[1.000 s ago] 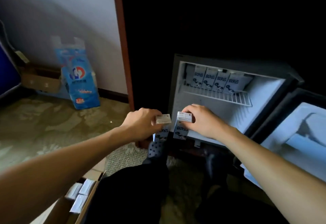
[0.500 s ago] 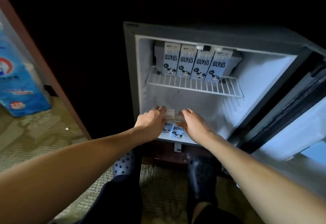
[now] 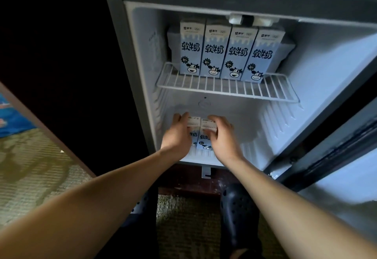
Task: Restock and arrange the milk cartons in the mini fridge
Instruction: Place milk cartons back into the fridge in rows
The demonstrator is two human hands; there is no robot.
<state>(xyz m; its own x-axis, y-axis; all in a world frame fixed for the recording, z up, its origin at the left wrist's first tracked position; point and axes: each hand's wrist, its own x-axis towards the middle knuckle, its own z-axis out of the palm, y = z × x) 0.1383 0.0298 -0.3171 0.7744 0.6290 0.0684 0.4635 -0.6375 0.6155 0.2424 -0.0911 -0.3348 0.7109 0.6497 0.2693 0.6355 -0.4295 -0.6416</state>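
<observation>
Left carton (image 3: 193, 121): upright at the fridge (image 3: 326, 71) floor, left of centre, below the shelf.
Right carton (image 3: 206, 136): beside it, sides touching.
Left hand (image 3: 177, 136): fingers curled round the left carton's top.
Right hand (image 3: 223, 139): grips the right carton's top likewise.
Step, as judged: seating the pair. Slide both back together with faces forward and fronts flush, then set the bases flat before letting go.
Count, in hand: two.
Count, shelf (image 3: 224, 90): four cartons (image 3: 214, 50) in the front row, upright and touching. More stand behind, number hidden.
Count, shelves: one wire rack.
</observation>
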